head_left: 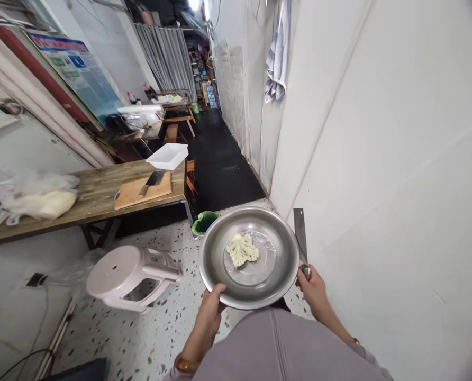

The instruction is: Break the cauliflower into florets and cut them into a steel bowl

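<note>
My left hand point(210, 312) grips the near left rim of a round steel basin point(212, 259), held level in front of me. A pale piece of cauliflower point(242, 250) lies in the basin's middle, with a little water around it. My right hand point(313, 288) is closed on a cleaver point(300, 233) whose blade points up and away; the same hand touches the basin's right rim.
A white plastic stool point(128, 275) stands on the speckled floor to the left. Behind it a wooden table point(93, 198) carries a cutting board with a cleaver point(144, 189), a white tray point(168, 155) and plastic bags point(33, 196). A green bucket point(204, 222) sits below. A white wall runs along the right.
</note>
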A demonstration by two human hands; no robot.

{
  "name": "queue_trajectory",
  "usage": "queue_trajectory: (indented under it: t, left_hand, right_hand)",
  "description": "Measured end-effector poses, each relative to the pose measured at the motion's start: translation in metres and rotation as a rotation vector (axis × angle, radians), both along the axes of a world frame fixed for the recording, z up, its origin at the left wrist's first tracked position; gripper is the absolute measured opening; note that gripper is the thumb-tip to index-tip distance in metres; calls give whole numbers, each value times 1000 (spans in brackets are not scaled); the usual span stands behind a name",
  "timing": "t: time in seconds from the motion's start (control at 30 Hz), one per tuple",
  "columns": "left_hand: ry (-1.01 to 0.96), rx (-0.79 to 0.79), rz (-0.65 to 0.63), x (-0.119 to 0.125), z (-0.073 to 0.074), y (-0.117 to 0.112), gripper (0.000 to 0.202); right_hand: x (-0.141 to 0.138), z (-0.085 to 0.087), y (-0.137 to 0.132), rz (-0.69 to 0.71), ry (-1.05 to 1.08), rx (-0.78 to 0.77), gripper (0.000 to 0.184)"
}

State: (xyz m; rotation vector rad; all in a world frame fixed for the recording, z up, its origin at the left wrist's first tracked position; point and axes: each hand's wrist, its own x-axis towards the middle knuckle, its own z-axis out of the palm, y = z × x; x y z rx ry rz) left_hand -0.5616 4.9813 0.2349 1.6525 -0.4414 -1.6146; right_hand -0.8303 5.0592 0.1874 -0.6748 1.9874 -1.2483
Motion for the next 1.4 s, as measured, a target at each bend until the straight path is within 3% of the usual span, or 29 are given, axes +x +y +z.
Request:
queue_trajectory:
  t: [0.1,0.23,0.33,0.43,0.53,0.67,0.8,0.93,1.1,1.23,1.3,1.4]
  left_hand:
    - [-27,30,41,-24,-6,-77,15]
    - [-88,-2,128,-52,8,-176,15]
    - [-116,-22,198,-61,18,-246,14]
    - [-125,-7,258,-63,17,-321,13]
    - [-97,11,283,-61,6,-408,12]
    - [-46,23,213,-57,-5,-542,11]
    - [-5,-11,139,-60,4,-671,15]
    - [25,-36,100,-70,14,-778,18]
    - [24,-20,128,-82,0,-900,14]
    - [18,-1,222,-91,-13,-1008,18]
    - [34,0,245,-96,-12,-1065,17]
    - [36,-8,306,-103,0,-1146,15]
  right_hand:
    - [-30,-6,-105,80,-30,-8,42]
    - [-64,5,-247,208,-93,-19,48]
    - [-74,14,-345,269,-99,-80,49]
    - [-72,14,-436,298,-83,-98,48]
    - [-65,8,-523,291,-52,-119,41]
    - [-58,12,-633,256,-77,-79,37]
    - [-61,33,-733,154,1,-86,40]
    - [-70,43,-824,77,5,-70,39]
    - [-81,26,-952,104,23,-45,38]
    - [-92,6,-1085,206,26,-72,36]
    - [-98,3,-1158,259,21,-93,34]
    - [-105,13,-1264,348,32,-135,31]
